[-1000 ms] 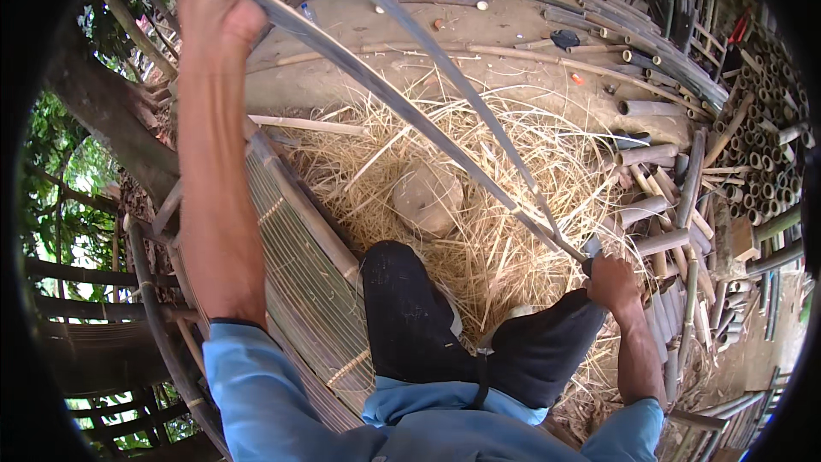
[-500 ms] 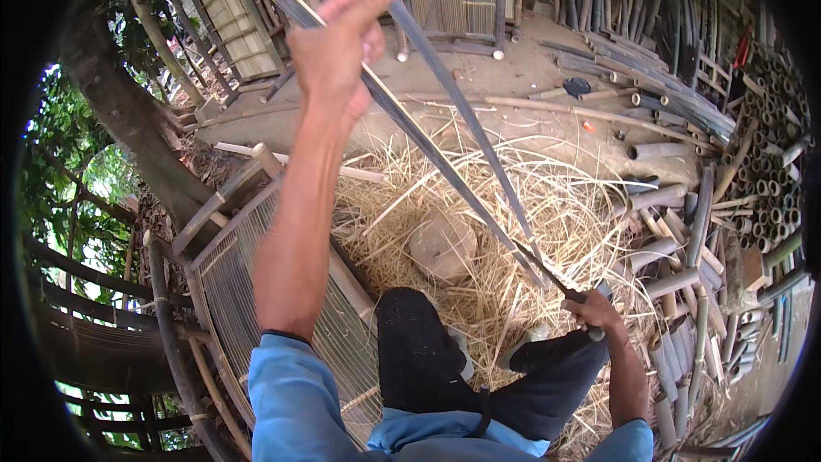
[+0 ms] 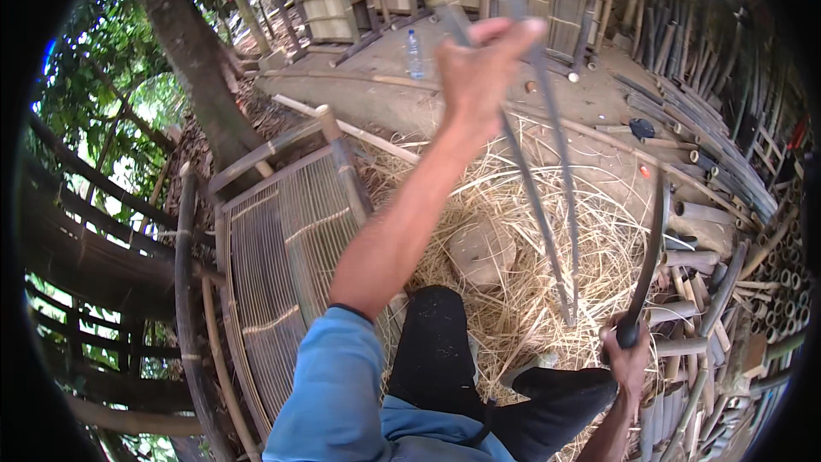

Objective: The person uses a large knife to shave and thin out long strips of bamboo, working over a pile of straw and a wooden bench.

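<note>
My left hand (image 3: 479,77), raised at arm's length in the upper middle, is closed on a long split bamboo pole (image 3: 534,201). Its two dark halves spread apart at the hand and meet at the low end above the shavings. Pale rings mark the nodes near the top. Low on the right, my right hand (image 3: 627,352) grips the dark handle of a machete (image 3: 655,248). The long, slightly curved blade points up and away, apart from the bamboo. Part of my left grip is blurred, and some fingers are hidden behind the hand.
A round wooden chopping block (image 3: 483,252) stands among pale bamboo shavings (image 3: 522,316) before my knees. To the left is a slatted bamboo bench (image 3: 274,248). Cut bamboo poles (image 3: 718,154) lie piled at right. A plastic bottle (image 3: 415,56) stands on the ground farther back.
The machete has come out from between the bamboo halves at their low end and swung upright to the right. My view has turned left, and the bamboo stands steeper.
</note>
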Tool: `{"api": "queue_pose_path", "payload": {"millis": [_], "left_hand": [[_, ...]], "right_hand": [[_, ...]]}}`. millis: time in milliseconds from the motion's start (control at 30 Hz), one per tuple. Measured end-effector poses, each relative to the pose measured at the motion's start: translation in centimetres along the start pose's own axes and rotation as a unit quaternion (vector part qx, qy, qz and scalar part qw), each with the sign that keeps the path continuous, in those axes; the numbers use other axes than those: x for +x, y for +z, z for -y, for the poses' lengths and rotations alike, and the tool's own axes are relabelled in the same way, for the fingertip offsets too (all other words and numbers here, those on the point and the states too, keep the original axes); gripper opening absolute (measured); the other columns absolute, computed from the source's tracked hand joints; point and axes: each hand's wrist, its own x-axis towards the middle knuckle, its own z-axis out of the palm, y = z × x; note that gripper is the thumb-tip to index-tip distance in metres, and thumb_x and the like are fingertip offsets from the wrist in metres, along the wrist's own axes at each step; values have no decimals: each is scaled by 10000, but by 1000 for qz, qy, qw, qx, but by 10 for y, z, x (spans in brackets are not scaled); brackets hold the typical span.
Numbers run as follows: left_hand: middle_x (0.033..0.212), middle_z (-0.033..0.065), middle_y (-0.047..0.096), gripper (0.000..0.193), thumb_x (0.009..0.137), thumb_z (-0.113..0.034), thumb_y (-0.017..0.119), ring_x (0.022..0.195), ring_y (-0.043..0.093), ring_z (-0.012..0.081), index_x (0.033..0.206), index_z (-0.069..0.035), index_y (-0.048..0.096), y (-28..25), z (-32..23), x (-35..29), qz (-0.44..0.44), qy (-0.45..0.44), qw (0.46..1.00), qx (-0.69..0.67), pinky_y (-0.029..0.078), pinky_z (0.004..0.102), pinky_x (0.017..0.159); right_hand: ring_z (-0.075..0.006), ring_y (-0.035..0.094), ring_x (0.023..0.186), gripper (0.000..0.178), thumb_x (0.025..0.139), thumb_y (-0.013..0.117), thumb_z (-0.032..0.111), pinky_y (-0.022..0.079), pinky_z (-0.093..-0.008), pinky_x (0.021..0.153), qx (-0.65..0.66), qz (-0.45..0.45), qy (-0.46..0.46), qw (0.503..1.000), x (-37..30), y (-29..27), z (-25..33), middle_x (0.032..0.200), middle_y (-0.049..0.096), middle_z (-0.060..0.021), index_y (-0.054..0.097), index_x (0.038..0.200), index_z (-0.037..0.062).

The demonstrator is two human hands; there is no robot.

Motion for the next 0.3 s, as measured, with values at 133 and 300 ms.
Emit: {"api": "queue_pose_path", "payload": {"millis": [133, 300], "left_hand": [[609, 11, 593, 355, 834, -332, 812, 464, 454, 36, 871, 14, 739, 31, -24, -28, 127, 90, 988, -2, 298, 196, 389], [520, 7, 520, 453, 858, -461, 774, 404, 461, 89, 922, -14, 726, 21, -18, -8, 46, 88, 973, -206, 303, 255, 340]], "right_hand": [[-157, 591, 980, 398, 796, 816, 109, 459, -323, 910, -3, -26, -130, 991, 65, 64, 14, 1111, 672, -73, 596, 1115, 17], [-149, 605, 798, 360, 860, 814, 223, 489, -253, 772, 17, -13, -45, 999, 89, 80, 10, 990, 695, -70, 580, 1062, 40]]}}
